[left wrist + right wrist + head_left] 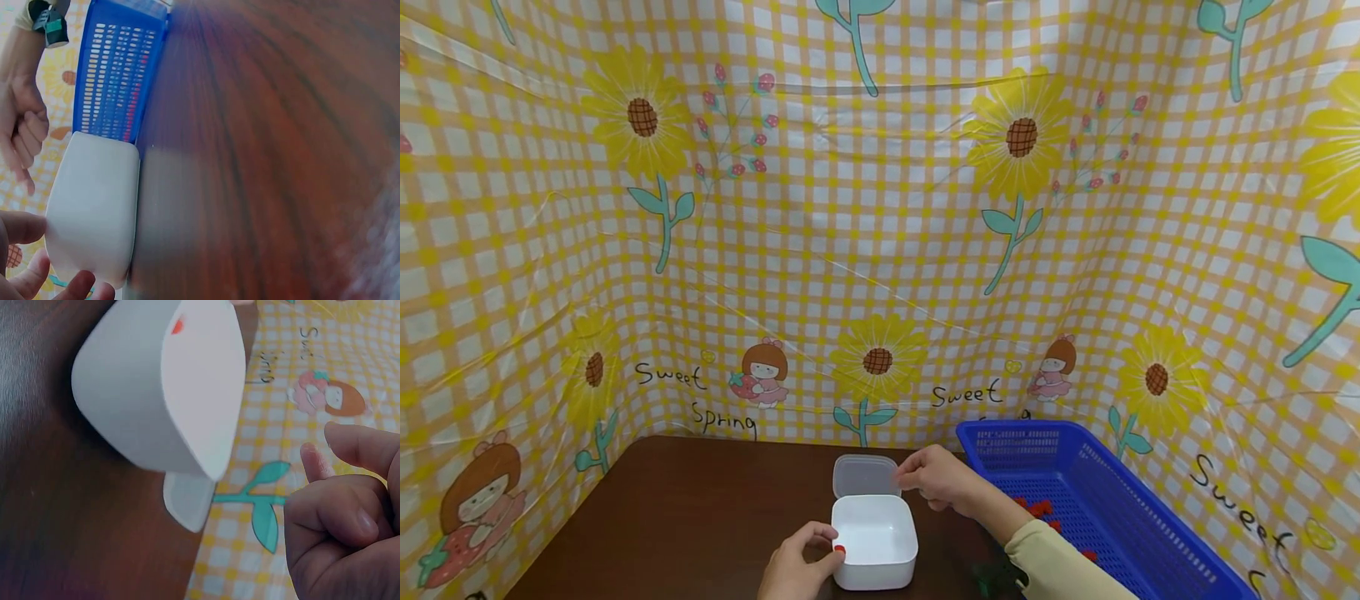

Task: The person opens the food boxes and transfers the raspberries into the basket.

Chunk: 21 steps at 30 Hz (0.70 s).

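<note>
A white square box stands open-topped on the brown table. My left hand grips its left side, thumb low and fingers at the rim; the left wrist view shows those fingers against the box wall. A small red piece shows by the thumb at the box's left edge; its kind is too small to tell. Behind the box lies a translucent lid. My right hand hovers at the lid's right side. In the right wrist view its thumb and index finger stand apart, other fingers curled, nothing visible between them.
A blue perforated basket stands at the right, holding several red pieces. My right forearm crosses its near-left edge. The dark brown table reaches back to a yellow checked cloth wall.
</note>
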Tool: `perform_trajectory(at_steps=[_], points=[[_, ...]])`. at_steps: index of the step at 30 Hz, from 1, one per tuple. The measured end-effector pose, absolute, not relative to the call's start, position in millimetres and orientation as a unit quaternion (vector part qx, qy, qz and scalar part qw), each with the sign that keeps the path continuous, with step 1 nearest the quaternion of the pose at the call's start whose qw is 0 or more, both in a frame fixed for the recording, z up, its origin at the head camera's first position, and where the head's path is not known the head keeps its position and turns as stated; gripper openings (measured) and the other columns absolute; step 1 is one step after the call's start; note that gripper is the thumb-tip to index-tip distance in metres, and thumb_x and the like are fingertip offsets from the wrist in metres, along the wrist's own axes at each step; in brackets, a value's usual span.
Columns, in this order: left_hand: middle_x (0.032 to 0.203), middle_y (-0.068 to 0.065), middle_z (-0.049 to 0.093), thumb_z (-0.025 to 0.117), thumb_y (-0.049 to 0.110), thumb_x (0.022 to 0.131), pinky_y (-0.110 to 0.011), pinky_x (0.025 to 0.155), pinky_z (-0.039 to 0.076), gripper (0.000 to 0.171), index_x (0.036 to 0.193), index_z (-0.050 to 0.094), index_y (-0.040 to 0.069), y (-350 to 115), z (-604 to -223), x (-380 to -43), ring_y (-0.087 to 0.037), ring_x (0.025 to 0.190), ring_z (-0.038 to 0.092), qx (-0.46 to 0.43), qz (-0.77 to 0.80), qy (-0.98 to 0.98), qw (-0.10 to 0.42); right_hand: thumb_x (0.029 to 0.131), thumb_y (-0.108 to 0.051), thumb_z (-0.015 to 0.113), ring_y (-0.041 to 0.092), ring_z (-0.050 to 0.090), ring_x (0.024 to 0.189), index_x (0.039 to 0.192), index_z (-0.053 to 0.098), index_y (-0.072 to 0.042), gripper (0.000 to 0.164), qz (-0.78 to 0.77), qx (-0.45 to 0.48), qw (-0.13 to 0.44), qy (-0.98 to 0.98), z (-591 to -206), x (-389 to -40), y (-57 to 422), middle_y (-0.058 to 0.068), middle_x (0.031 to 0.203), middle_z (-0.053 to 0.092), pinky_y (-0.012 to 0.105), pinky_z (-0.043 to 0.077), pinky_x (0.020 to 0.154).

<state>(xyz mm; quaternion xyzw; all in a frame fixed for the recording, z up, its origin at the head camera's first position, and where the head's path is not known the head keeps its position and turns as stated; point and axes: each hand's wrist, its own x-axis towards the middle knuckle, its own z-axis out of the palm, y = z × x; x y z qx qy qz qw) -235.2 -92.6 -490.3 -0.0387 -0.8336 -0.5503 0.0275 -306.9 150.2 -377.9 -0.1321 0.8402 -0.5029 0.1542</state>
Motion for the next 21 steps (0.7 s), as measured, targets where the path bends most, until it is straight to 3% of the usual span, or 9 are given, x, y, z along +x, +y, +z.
perform_trajectory(at_steps=[21], points=[[0.102,-0.005,0.072,0.076,0.028,0.086,-0.035,0.067,0.041,0.026,0.106,0.068,0.015,-94.8,-490.1,-233.7,-0.014,0.067,0.054,-0.062,-0.555,-0.829,0.03,0.091,-0.005,0.068,0.005,0.017,0.046,0.11,0.069,0.007,0.022,-0.519,-0.152,0.237,0.807,-415.9,-302.2,101.7,-0.009,0.053,0.032,0.022,0.02,0.045]])
